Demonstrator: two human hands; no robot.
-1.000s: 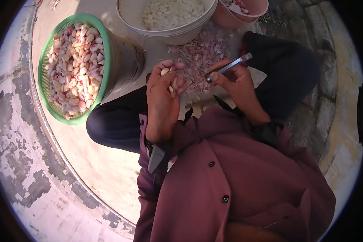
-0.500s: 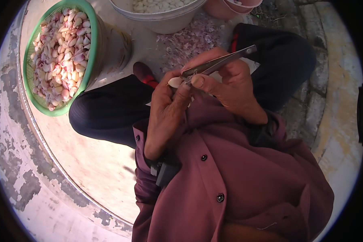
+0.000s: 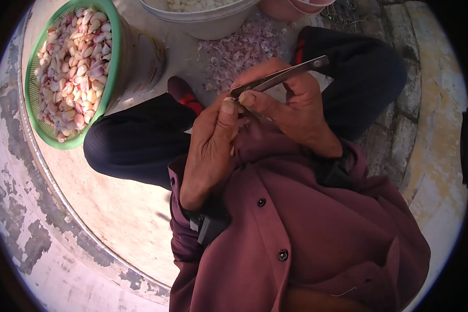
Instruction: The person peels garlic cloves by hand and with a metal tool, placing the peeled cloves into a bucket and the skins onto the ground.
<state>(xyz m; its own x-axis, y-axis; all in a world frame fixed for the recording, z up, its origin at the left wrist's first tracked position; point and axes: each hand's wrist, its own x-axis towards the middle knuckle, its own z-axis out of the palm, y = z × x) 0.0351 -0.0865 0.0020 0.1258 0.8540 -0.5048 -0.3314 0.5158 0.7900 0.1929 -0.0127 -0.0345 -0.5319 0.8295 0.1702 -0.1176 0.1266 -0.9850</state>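
Tucking the garlic clove (image 3: 228, 99) deeper behind the thumb than half a second ago, leaving only a pale sliver showing above the lap, close to the chest. Pinching it in the left hand (image 3: 209, 148), thumb and fingers closed narrowly round it; not possible to tell whether more cloves are hiding in the palm. Gripping a small knife (image 3: 278, 78) in the right hand (image 3: 294, 106), fingers wrapped round the handle, thumb pressing near the tip, blade tip touching the clove's end.

Judging from this, nicking and lifting the skin at that end. Doing it well probably means:
- keeping the tip shallow, catching only the papery skin and not the flesh;
- drawing the skin toward the right thumb in short pulls rather than pushing outward;
- rolling the clove with the left fingers while holding the left thumb clear of the edge.

Sitting with dark-trousered knees spread round a heap of pinkish garlic skins (image 3: 239, 49). Keeping a white bucket (image 3: 213, 28) just beyond the heap, a pink bucket (image 3: 291, 9) beside it at the top edge, and a green basket (image 3: 118, 57) heaped with unpeeled cloves (image 3: 73, 62) off to the left.
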